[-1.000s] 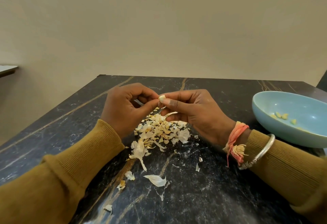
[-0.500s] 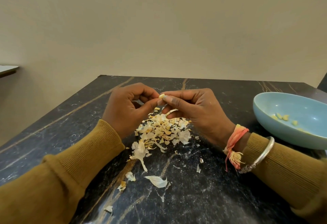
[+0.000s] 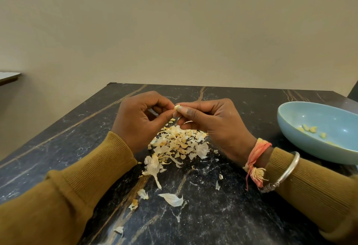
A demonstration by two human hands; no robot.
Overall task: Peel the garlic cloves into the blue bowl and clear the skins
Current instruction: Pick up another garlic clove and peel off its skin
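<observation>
Marble tabletop (image 3: 222, 215), dark with pale and brownish veins, fills the lower half of the frame beneath a plain beige wall. Mustard sleeves (image 3: 58, 192) come in from the lower left and lower right corners. At the right edge sits the blue bowl (image 3: 302, 142), partly cut off by the frame, with a few peeled cloves (image 3: 308, 128) lying on its inner floor. At centre, a heap of papery garlic skins (image 3: 178, 144) lies on the table between the wrists, with looser flakes scattered toward the bottom of the frame. Above the heap the left hand (image 3: 139, 122) and the right hand (image 3: 215, 124) meet, both curled, thumbs and forefingers pinching one garlic clove (image 3: 177, 107) between them, held clear of the table. The right wrist carries an orange thread band (image 3: 255, 153) with a frayed tassel, and a silver bangle (image 3: 284, 173) rides over the sleeve just behind it.
</observation>
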